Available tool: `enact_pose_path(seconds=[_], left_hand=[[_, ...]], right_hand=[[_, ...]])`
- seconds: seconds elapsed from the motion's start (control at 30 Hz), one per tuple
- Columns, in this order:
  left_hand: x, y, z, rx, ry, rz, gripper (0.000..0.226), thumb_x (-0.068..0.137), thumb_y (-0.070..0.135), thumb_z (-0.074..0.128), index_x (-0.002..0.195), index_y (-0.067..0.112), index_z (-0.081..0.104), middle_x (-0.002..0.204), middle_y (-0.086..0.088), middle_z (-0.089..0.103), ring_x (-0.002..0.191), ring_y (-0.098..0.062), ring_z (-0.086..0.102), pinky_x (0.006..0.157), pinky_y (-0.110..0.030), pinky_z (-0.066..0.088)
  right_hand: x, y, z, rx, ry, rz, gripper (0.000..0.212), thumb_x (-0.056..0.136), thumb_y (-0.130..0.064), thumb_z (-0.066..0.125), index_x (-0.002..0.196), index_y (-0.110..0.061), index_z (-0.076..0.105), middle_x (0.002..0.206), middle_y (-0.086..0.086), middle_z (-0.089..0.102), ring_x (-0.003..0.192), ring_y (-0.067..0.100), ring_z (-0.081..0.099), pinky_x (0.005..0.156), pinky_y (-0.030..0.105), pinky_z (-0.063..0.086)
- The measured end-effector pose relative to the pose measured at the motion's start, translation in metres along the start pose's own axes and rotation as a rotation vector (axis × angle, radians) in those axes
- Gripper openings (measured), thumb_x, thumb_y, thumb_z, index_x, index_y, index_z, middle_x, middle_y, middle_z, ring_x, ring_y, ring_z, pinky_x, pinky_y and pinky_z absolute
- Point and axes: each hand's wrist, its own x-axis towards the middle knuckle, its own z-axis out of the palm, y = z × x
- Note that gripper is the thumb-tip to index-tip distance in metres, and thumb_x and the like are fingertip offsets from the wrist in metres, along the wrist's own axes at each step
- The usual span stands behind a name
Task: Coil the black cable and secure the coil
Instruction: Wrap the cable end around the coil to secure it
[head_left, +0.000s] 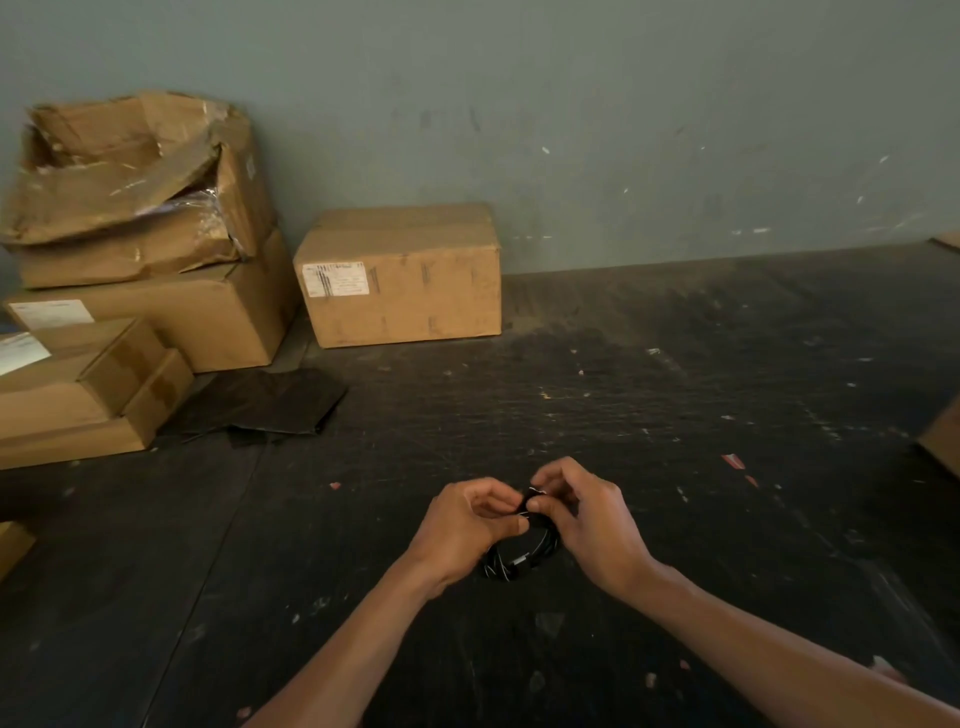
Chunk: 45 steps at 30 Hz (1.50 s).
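A small coil of black cable (511, 564) with thin pale stripes is held between both hands, just above the dark table. My left hand (462, 532) pinches the upper part of the coil with thumb and fingers curled. From the other side, my right hand (587, 519) pinches the same top spot, where a short black strip or cable end sticks up. The lower loops hang free below the hands. My fingers hide the top of the coil.
The dark scratched table (675, 389) carries scattered paper scraps. A closed cardboard box (402, 275) stands at the back wall. Stacked, partly torn boxes (135, 234) fill the left. A black sheet (265, 402) lies beside them. Another box edge (943, 436) shows at right.
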Motion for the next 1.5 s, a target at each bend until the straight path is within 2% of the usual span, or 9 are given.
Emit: enact_pose_path(seconds=[0.07, 0.2, 0.53, 0.8, 0.97, 1.2, 1.3, 1.4, 1.5], left_hand=[[0.001, 0.000, 0.000, 0.003, 0.012, 0.005, 0.022, 0.081, 0.013, 0.079, 0.099, 0.023, 0.071, 0.096, 0.004, 0.075, 0.092, -0.001, 0.069, 0.080, -0.020, 0.053], [0.003, -0.001, -0.001, -0.020, 0.035, 0.000, 0.030, 0.079, 0.015, 0.081, 0.101, 0.022, 0.062, 0.093, 0.004, 0.076, 0.087, -0.001, 0.070, 0.072, -0.015, 0.050], [0.011, -0.003, 0.000, -0.107, 0.062, 0.044, 0.021, 0.088, 0.027, 0.072, 0.107, 0.034, 0.066, 0.106, 0.014, 0.072, 0.103, 0.002, 0.065, 0.081, -0.020, 0.050], [0.019, -0.031, -0.001, -0.321, 0.083, -0.232, 0.038, 0.091, 0.012, 0.067, 0.123, 0.028, 0.056, 0.114, -0.005, 0.071, 0.102, -0.018, 0.071, 0.092, -0.048, 0.056], [0.035, -0.049, 0.001, -0.225, 0.144, -0.294, 0.037, 0.091, 0.011, 0.067, 0.124, 0.024, 0.057, 0.112, -0.003, 0.071, 0.098, -0.017, 0.071, 0.088, -0.043, 0.058], [0.058, -0.080, 0.002, 0.127, 0.088, -0.307, 0.041, 0.097, 0.009, 0.057, 0.137, 0.021, 0.053, 0.123, 0.001, 0.066, 0.086, 0.002, 0.060, 0.063, -0.014, 0.047], [0.067, -0.089, 0.002, 0.282, 0.080, -0.293, 0.043, 0.098, 0.012, 0.056, 0.140, 0.022, 0.051, 0.130, -0.002, 0.064, 0.076, 0.007, 0.057, 0.056, -0.007, 0.044], [0.073, -0.095, 0.002, 0.379, 0.064, -0.300, 0.044, 0.100, 0.016, 0.054, 0.143, 0.021, 0.049, 0.133, -0.004, 0.063, 0.086, -0.002, 0.065, 0.068, -0.009, 0.048], [0.077, -0.097, 0.002, 0.421, 0.052, -0.311, 0.044, 0.100, 0.018, 0.052, 0.144, 0.018, 0.047, 0.129, -0.005, 0.064, 0.077, -0.003, 0.064, 0.065, -0.015, 0.053]], right_hand=[[0.000, -0.001, 0.002, 0.003, 0.016, 0.047, 0.024, 0.090, -0.010, 0.066, 0.109, -0.026, 0.063, 0.092, -0.009, 0.067, 0.091, -0.004, 0.064, 0.076, 0.010, 0.051], [0.003, -0.005, 0.001, 0.025, 0.028, 0.107, 0.016, 0.089, -0.010, 0.067, 0.090, -0.026, 0.068, 0.085, -0.006, 0.069, 0.085, -0.003, 0.064, 0.073, 0.010, 0.050], [0.016, 0.005, -0.007, 0.295, 0.060, 0.355, 0.005, 0.095, -0.015, 0.060, 0.095, -0.019, 0.064, 0.089, 0.004, 0.070, 0.078, 0.012, 0.070, 0.067, 0.027, 0.058], [0.024, 0.033, -0.007, 0.518, 0.203, 0.611, 0.017, 0.098, -0.008, 0.052, 0.109, -0.019, 0.059, 0.100, 0.012, 0.067, 0.085, 0.023, 0.068, 0.064, 0.027, 0.054], [0.027, 0.054, 0.007, 0.361, 0.027, 0.675, 0.030, 0.102, -0.005, 0.041, 0.114, -0.023, 0.062, 0.110, 0.009, 0.064, 0.091, 0.020, 0.070, 0.072, 0.028, 0.060], [0.036, 0.082, 0.027, 0.226, -0.226, 0.836, 0.039, 0.100, -0.003, 0.043, 0.135, -0.018, 0.054, 0.112, 0.006, 0.059, 0.097, 0.019, 0.065, 0.090, 0.037, 0.058], [0.039, 0.085, 0.035, 0.153, -0.305, 0.822, 0.044, 0.100, -0.004, 0.045, 0.142, -0.017, 0.047, 0.103, 0.004, 0.062, 0.090, 0.016, 0.064, 0.082, 0.029, 0.059], [0.040, 0.088, 0.039, 0.053, -0.361, 0.767, 0.046, 0.100, -0.009, 0.046, 0.145, -0.019, 0.043, 0.096, -0.005, 0.058, 0.087, 0.018, 0.065, 0.081, 0.034, 0.058], [0.042, 0.089, 0.039, -0.055, -0.377, 0.703, 0.045, 0.100, -0.013, 0.048, 0.145, -0.020, 0.043, 0.111, -0.001, 0.060, 0.072, 0.006, 0.056, 0.065, 0.022, 0.052]])
